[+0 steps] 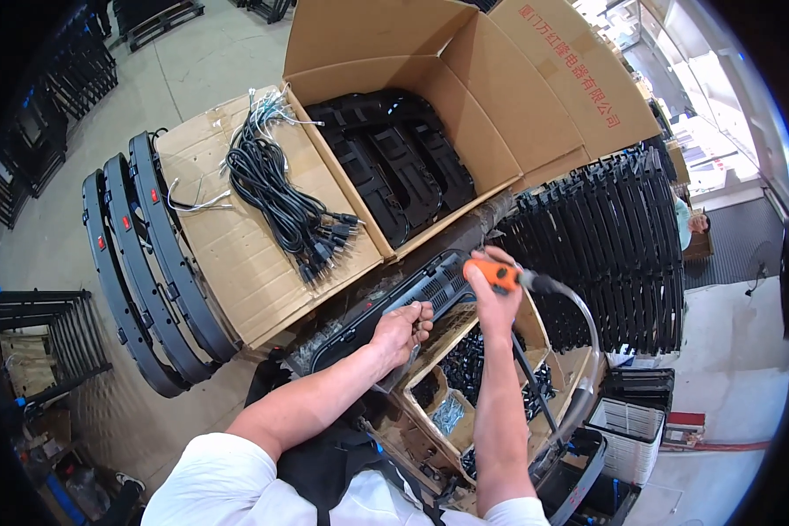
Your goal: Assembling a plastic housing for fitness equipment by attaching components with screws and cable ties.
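Note:
My right hand (497, 294) is closed round an orange air screwdriver (493, 274). A clear hose (591, 326) runs from the tool's end and curves down on the right. Below the tool lies a long black plastic housing (438, 279) with a slotted grille. My left hand (401, 331) is beside the near edge of this housing, its fingers curled in. Whatever it may hold is too small or hidden to make out. The screwdriver's tip is also hidden from sight.
Close below my hands sits a divided tray (419, 412) of black and silver screws. Ahead are an open carton (508, 171) of black frames and a bundle of black power cords (276, 184). Curved housings (123, 254) stand at left, stacked black frames (605, 254) at right. A person (698, 224) is farther right.

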Demonstrator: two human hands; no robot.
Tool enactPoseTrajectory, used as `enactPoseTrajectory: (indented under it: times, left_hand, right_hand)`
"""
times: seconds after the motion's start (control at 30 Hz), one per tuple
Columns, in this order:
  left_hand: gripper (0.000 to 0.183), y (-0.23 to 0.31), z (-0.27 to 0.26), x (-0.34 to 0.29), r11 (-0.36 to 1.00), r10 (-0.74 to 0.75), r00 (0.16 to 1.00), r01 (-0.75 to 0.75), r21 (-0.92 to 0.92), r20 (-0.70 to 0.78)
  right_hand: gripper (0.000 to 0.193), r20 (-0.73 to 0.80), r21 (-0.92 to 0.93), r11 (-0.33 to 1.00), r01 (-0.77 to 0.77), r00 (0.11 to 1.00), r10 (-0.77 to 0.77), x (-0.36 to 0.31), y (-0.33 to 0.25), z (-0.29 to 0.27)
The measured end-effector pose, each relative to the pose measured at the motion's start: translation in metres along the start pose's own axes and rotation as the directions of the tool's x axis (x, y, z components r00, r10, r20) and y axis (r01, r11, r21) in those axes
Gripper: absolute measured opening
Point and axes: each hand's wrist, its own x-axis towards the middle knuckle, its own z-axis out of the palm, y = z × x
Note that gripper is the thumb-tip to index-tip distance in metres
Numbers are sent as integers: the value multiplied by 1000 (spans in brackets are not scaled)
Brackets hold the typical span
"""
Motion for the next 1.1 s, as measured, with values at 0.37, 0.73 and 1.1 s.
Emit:
enactPoseTrajectory:
  times: [0.37,0.73,1.1]
  left_hand:
    - [30,3,1,16,964,-39,993,66,-256,109]
    - [27,5,-3,9,970,-51,978,97,-223,205]
    - [28,-6,10,-23,985,-135,984,120,126,119]
  right_hand:
    - [48,-17,190,981,-33,999,37,-84,-27,-14]
    - [47,12,157,987,-39,999,37,-83,-25,-16]
    - [47,-76,112,994,10,997,-1,-45,9,2]
